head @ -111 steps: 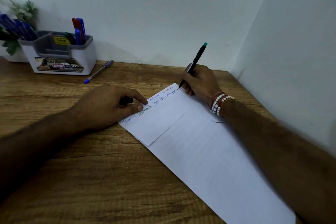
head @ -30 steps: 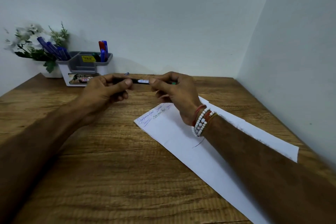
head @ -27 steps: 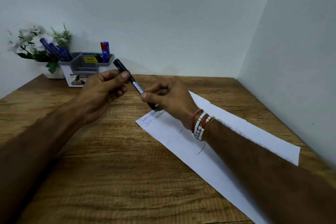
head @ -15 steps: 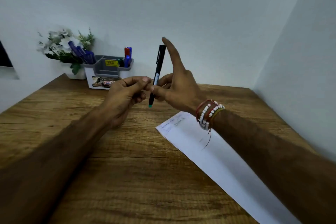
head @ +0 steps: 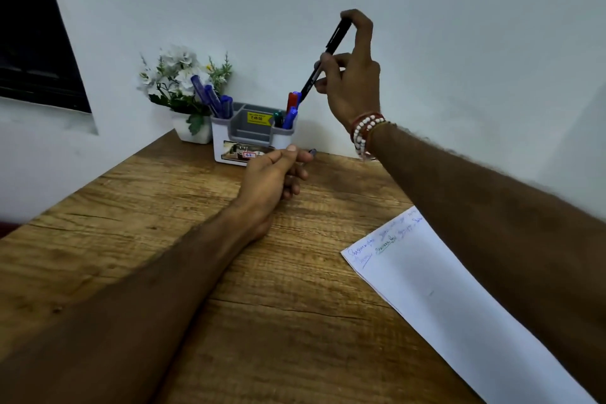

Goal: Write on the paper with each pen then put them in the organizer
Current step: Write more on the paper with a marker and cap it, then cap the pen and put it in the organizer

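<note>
Black pen sits at 10 o'clock of the right hand, raised off the table, tilted, lower end pointing to 7 o'clock, just above the right compartment of the organizer. Right hand pinches the barrel with thumb and fingers, forefinger hooked over the top end. Red, blue and green pens stand in that compartment, blue pens in the left one. Left hand low at 6 o'clock of the organizer, fingers curled, thumb on forefinger; purple pen end shows just past the fingertips, contact cannot be told. Paper lies at 4 o'clock, handwriting on its near corner.
</note>
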